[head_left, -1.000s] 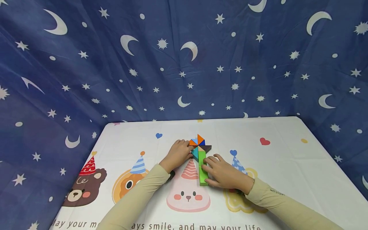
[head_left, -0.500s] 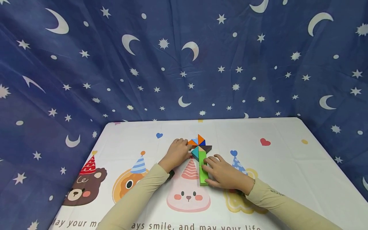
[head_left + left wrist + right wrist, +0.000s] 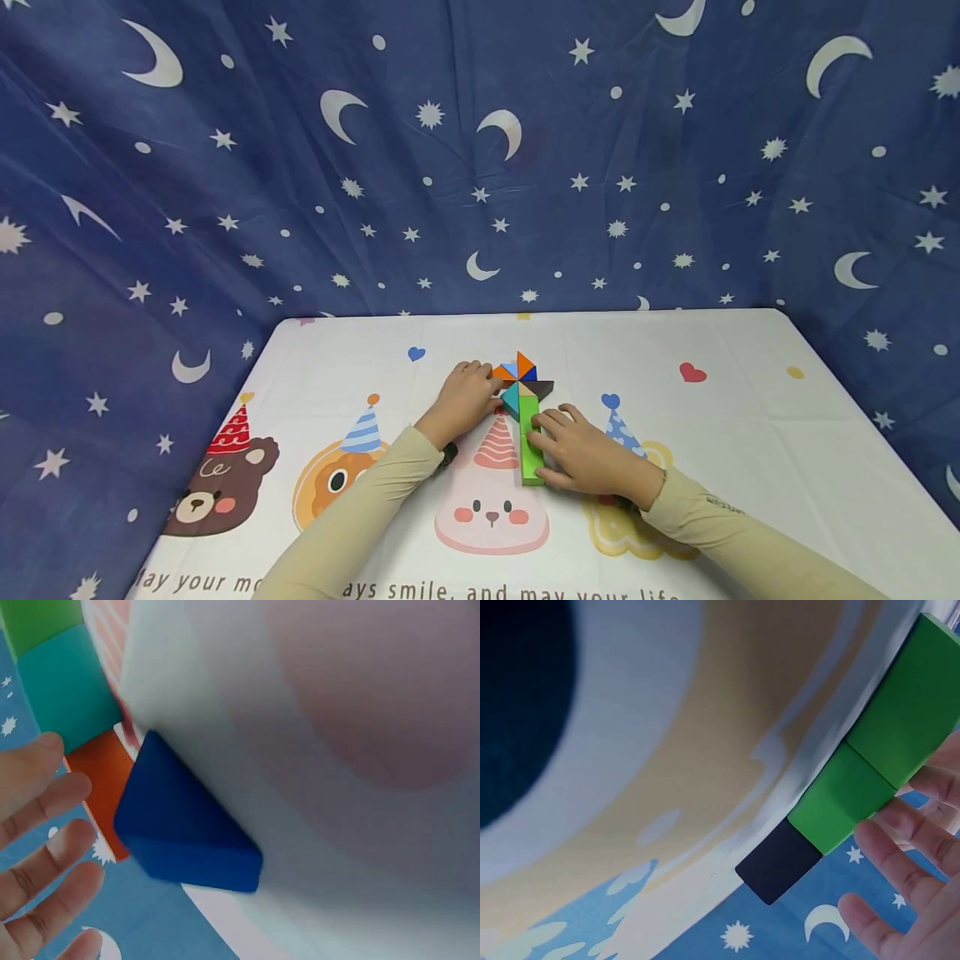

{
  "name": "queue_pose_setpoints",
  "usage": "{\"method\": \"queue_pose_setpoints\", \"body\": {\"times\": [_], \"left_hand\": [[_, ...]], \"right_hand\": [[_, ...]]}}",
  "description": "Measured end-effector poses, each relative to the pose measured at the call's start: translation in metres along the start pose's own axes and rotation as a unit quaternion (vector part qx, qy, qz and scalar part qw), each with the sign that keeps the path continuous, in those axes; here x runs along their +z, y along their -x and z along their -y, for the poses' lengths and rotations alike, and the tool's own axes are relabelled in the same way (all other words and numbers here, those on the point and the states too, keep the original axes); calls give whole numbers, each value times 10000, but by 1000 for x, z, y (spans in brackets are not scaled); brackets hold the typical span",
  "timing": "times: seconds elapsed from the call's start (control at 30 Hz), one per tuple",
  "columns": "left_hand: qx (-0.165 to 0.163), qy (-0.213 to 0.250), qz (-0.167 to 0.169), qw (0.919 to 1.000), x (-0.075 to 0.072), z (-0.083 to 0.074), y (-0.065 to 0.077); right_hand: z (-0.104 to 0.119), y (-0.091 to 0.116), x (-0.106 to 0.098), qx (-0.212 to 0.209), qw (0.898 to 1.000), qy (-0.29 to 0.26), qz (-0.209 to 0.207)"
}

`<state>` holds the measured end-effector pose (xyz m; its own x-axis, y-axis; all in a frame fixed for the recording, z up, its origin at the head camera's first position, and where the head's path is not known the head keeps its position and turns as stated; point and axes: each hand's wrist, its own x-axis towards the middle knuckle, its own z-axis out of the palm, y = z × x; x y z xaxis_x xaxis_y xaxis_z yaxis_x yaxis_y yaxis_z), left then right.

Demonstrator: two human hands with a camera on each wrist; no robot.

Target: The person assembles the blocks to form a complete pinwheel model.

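Note:
Triangular blocks form a pinwheel on the table in the head view: orange (image 3: 524, 365), dark blue (image 3: 531, 374), light blue (image 3: 510, 367), dark brown (image 3: 538, 388), teal (image 3: 512, 400) and others. Two green blocks (image 3: 531, 458) lie end to end below it like a stem. My left hand (image 3: 463, 402) is at the pinwheel's left side, its fingertips at an orange block (image 3: 101, 787). A blue triangular block (image 3: 184, 817) shows beside it in the left wrist view; my hand hides it from the head view. My right hand (image 3: 577, 450) rests its loosely extended fingers on the green blocks.
A white cloth (image 3: 750, 433) printed with cartoon animals, hearts and lettering covers the table. Behind and beside it hangs a dark blue curtain (image 3: 675, 217) with moons and stars.
My left fingertips have shifted very slightly left, baring a little more of the orange block. My right hand and the green blocks stay put; the head view has tilted a touch.

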<state>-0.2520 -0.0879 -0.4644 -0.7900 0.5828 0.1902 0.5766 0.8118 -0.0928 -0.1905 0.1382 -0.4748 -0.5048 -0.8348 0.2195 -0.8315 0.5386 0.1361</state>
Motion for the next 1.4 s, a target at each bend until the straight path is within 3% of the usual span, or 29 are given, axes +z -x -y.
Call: {"method": "queue_pose_setpoints", "body": {"times": [0.2, 0.4, 0.7, 1.1, 1.4], "left_hand": [[-37, 235, -43, 9997, -8, 13, 11], [-160, 552, 218, 9981, -12, 29, 24], [-146, 490, 293, 9983, -7, 35, 40], [-137, 427, 350, 9984, -1, 37, 36], [-330, 601, 355, 9970, 5, 43, 27]], "right_hand": [[0, 0, -1, 0, 10000, -40, 26], [0, 0, -2, 5, 10000, -85, 17], [0, 1, 1, -12, 10000, -35, -44], [0, 0, -1, -22, 10000, -43, -35], [0, 0, -2, 21, 9999, -113, 13]]}}
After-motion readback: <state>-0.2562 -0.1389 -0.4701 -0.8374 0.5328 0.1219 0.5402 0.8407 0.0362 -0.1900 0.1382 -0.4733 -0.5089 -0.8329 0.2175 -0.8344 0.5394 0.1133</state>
